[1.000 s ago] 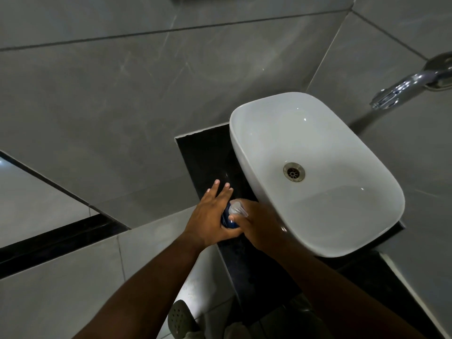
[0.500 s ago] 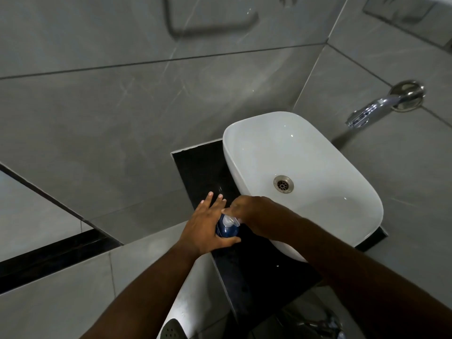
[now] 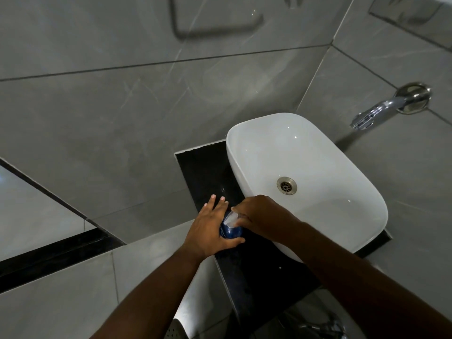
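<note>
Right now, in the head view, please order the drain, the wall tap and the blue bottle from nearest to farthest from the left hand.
1. blue bottle, held by the left hand.
2. drain, to the right, in the white basin.
3. wall tap, far upper right.

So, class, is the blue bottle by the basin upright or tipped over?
Upright: the bottle stands on the black counter, clear pump on top, left hand holding it, right hand on the pump.
</note>
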